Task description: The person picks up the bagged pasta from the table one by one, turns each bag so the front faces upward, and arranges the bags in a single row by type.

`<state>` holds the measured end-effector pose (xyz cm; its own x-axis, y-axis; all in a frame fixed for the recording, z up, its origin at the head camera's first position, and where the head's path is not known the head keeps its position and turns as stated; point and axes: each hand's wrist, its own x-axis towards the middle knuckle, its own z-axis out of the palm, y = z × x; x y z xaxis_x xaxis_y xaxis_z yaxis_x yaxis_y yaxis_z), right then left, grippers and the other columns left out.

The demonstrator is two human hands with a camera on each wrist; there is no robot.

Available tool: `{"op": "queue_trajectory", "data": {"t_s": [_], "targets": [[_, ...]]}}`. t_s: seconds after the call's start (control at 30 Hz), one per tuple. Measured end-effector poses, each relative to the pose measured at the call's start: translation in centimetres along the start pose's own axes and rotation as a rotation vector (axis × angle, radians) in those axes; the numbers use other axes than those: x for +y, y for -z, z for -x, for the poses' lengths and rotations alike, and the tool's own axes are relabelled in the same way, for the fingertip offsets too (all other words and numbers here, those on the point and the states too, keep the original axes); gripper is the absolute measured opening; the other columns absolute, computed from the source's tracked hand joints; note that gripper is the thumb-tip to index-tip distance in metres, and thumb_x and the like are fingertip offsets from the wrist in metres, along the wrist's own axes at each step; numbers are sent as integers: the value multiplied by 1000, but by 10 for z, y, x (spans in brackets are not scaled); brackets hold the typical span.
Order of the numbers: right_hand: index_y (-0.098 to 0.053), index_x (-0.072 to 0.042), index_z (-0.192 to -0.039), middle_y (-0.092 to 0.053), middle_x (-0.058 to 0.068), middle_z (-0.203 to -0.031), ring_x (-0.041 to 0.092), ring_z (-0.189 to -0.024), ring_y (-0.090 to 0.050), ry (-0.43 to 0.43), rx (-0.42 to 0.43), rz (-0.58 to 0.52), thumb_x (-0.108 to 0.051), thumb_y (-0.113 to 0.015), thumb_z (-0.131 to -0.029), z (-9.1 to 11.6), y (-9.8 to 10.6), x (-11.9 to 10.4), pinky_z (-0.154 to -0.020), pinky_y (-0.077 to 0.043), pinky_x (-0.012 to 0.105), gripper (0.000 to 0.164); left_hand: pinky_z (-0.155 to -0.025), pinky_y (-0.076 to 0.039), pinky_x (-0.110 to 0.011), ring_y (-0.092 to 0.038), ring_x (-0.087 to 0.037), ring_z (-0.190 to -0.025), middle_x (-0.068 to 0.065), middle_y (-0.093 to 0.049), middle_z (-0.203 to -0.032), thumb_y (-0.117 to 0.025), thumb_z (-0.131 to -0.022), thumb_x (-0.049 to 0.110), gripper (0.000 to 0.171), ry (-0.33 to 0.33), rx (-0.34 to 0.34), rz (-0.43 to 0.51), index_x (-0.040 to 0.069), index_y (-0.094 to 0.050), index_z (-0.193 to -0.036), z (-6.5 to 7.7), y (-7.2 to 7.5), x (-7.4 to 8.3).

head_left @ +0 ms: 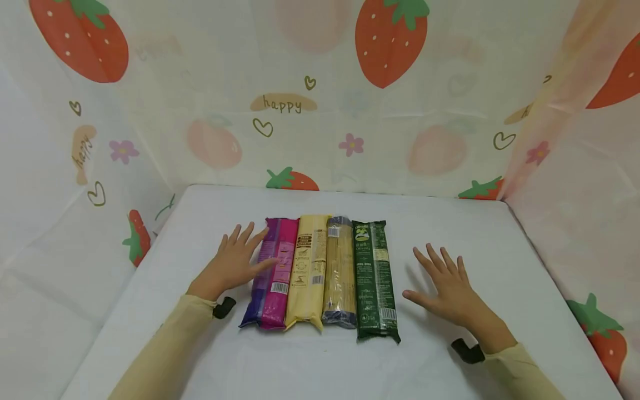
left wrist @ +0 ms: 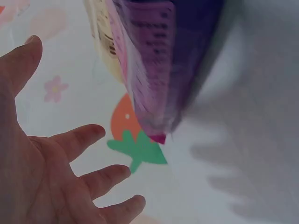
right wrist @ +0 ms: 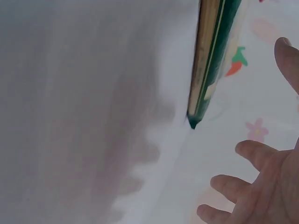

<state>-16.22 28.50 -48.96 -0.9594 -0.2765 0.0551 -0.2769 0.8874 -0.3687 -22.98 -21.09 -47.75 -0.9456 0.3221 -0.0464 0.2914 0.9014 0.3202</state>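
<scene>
Side by side on the white table lie a purple-and-pink packet (head_left: pixel 281 278), a pale yellow packet (head_left: pixel 306 272), a clear packet of dry noodles (head_left: pixel 340 272) and a dark green spaghetti packet (head_left: pixel 374 280). My left hand (head_left: pixel 234 264) is spread at the left, its thumb and index finger over the purple-and-pink packet in the head view. In the left wrist view that packet (left wrist: pixel 159 60) stands apart from the fingers. To the right of the green packet (right wrist: pixel 210 65), my right hand (head_left: pixel 446 289) hovers with fingers spread, holding nothing.
The table (head_left: pixel 310 366) has a white cover. Behind it hangs a curtain (head_left: pixel 300 144) printed with strawberries, hearts and flowers, and similar cloth closes both sides. A dark band (head_left: pixel 224 308) sits at the left wrist, another dark band (head_left: pixel 468 351) at the right.
</scene>
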Motion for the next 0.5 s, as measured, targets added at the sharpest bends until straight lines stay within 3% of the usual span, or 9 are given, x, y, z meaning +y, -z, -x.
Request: {"op": "queue_trajectory", "data": {"t_s": [0.5], "targets": [[-27, -23, -173, -14, 15, -179, 50, -163, -8, 99, -11, -2, -69, -73, -93, 5, -14, -25, -124, -1, 77, 103, -127, -6, -73, -8, -52, -162, -23, -21, -176, -61, -100, 69, 94, -135, -14, 0, 15, -32, -171, -32, -2, 46]]}}
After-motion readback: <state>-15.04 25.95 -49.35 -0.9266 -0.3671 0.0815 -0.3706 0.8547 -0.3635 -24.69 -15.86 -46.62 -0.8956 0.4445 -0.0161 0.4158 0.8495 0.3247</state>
